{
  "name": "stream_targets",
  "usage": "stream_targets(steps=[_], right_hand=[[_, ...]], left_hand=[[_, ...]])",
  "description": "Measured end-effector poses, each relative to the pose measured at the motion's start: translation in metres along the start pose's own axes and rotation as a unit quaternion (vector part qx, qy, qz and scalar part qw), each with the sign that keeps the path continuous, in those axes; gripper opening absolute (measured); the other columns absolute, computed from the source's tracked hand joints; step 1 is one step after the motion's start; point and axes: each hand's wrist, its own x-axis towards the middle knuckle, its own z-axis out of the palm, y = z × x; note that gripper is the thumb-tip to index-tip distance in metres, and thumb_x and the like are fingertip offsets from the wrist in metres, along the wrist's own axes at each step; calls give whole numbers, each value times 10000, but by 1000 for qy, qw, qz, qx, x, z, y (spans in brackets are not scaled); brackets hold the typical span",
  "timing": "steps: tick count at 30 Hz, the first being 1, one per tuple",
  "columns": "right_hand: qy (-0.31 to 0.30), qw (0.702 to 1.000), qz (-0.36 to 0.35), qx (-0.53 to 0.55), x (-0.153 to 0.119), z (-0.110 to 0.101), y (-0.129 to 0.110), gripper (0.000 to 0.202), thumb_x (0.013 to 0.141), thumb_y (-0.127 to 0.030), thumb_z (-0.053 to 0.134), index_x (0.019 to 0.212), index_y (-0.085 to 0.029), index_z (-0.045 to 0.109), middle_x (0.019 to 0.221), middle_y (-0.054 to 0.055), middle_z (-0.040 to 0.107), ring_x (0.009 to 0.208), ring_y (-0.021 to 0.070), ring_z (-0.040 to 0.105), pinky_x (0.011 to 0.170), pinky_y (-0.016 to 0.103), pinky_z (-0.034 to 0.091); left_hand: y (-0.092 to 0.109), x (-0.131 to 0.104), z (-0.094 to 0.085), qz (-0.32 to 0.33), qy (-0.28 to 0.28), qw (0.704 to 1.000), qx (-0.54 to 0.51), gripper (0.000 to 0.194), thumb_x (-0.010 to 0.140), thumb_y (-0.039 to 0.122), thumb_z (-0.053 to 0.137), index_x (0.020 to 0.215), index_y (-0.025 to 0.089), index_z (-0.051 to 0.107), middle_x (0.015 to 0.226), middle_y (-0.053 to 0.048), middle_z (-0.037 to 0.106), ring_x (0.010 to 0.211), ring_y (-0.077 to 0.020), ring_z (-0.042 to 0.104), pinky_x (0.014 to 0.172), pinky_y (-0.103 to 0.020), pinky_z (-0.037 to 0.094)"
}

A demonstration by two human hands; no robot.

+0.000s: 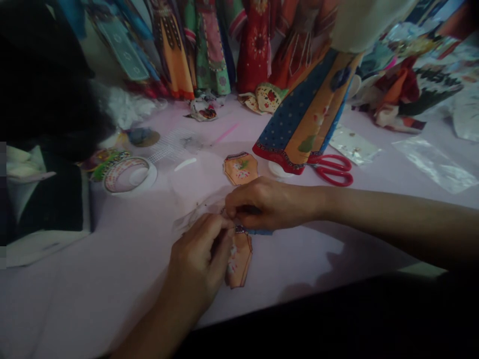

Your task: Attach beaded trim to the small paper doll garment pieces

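Note:
Both hands meet over the middle of the lilac table, fingertips nearly touching. My left hand [204, 252] is pinched at the upper end of an orange flowered fabric piece [239, 259] with dark edging. My right hand [267, 202] is closed just above it, beside a beaded dark trim [240, 229] and a bit of blue fabric [262, 232]. What sits between the fingertips is too small to make out. Clear plastic [194, 214] lies behind my left hand. A second orange flowered piece [241, 168] lies flat beyond my right hand.
Red-handled scissors [335, 169] lie partly under a blue and orange dress [299, 114]. A roll of tape [130, 175] rests at the left, near a dark box [52, 199]. Plastic bags [436, 162] lie at the right. Several dressed figures [258, 45] stand along the back.

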Motion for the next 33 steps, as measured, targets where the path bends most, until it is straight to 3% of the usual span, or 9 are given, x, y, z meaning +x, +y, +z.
stream_targets(steps=[7,17,22,33], right_hand=[[0,1000,-4,-2,0,-1,1,100,848,-70,601,905,-153,605,840,8,603,734,113,524,701,237,405],[1,999,-50,2,3,2,8,117,890,-55,570,855,-165,561,849,10,551,776,123,502,756,253,410],[-14,998,-50,21,4,-2,11,103,969,-99,532,901,-155,586,924,47,608,868,141,553,826,262,439],[-8,999,-24,24,2,-14,14,189,941,-33,523,1009,-134,668,987,56,699,932,146,619,866,265,466]], left_hand=[[-1,0,-1,-6,-3,1000,1,150,980,227,543,862,255,630,904,5,727,750,-176,664,680,-333,494],[-2,0,0,11,1,1000,-1,139,985,202,542,891,241,637,819,26,683,698,-149,623,669,-303,470],[0,0,-2,-18,-10,1000,-13,145,984,218,541,883,246,640,831,18,691,739,-165,643,686,-312,471],[-1,1,-2,-28,-11,999,-23,142,978,230,546,873,240,642,819,23,659,745,-156,618,673,-293,445]])
